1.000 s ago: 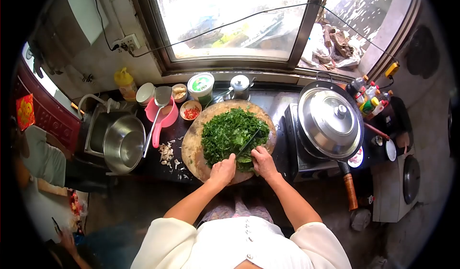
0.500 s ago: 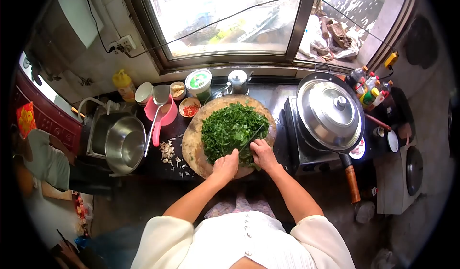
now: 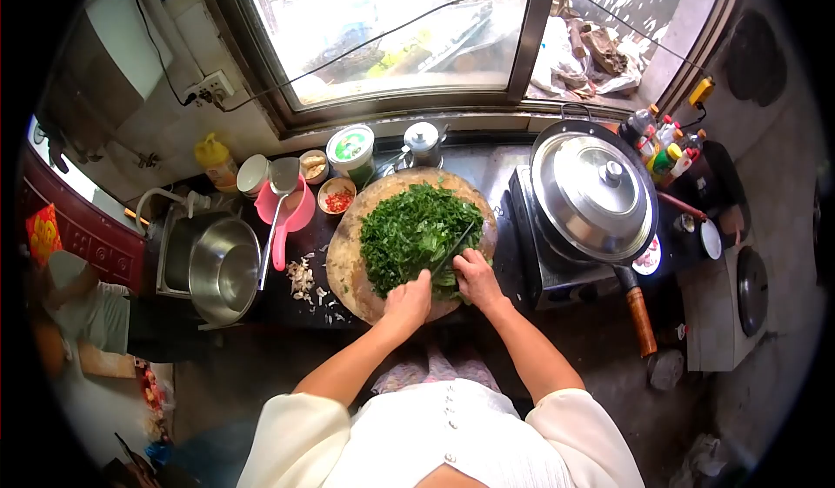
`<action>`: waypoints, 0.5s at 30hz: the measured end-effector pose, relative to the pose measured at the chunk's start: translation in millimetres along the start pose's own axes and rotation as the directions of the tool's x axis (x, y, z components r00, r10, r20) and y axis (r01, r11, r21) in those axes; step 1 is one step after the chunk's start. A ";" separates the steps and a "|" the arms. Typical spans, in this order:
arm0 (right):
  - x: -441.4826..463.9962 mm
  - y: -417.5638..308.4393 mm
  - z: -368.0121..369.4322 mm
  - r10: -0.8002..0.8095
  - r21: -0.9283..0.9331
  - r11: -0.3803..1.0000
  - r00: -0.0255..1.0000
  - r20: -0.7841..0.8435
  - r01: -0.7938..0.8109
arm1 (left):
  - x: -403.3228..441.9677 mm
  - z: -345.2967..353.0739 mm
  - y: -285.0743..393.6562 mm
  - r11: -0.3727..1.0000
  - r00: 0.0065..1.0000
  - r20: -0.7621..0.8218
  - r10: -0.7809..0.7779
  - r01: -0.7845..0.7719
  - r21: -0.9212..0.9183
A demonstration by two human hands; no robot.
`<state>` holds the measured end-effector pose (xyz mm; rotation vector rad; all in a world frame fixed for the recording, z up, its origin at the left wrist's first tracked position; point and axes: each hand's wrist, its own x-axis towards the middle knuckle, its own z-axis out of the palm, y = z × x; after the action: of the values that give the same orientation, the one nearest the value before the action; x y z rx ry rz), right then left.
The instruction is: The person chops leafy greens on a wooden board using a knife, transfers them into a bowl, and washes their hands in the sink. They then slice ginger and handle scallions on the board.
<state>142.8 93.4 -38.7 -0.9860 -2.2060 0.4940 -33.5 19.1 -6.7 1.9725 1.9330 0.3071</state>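
Observation:
A heap of chopped leafy greens point(image 3: 413, 231) covers much of the round wooden board point(image 3: 348, 270). Across the near right part of the heap slants a dark knife blade point(image 3: 457, 246). My right hand point(image 3: 475, 277) is closed at the right of the blade's near end; what its fingers hold is hidden. My left hand point(image 3: 409, 301) is closed at the lower edge of the greens, its fingertips close to the blade, and I cannot make out what is in it.
On the right a lidded wok point(image 3: 594, 192) sits on a stove. Left of the board are a pink ladle point(image 3: 298, 210), a bowl of chopped red chili point(image 3: 337, 197), garlic peelings and a metal basin point(image 3: 224, 270) by the sink. Another person point(image 3: 91, 301) is at far left.
The view has shifted slightly. Both hands remain at the near edge of the greens with the blade between them. The person at far left has moved an arm.

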 end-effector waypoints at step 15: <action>-1.7 15.1 -3.0 -0.159 -0.221 0.953 0.961 0.225 0.209 | -8.2 -49.4 -10.9 0.986 0.969 -0.244 -0.027 -0.014 -0.168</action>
<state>153.4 102.0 -45.9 -0.8697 -2.5621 0.2514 -63.5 16.0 34.7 1.8912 1.9847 0.7200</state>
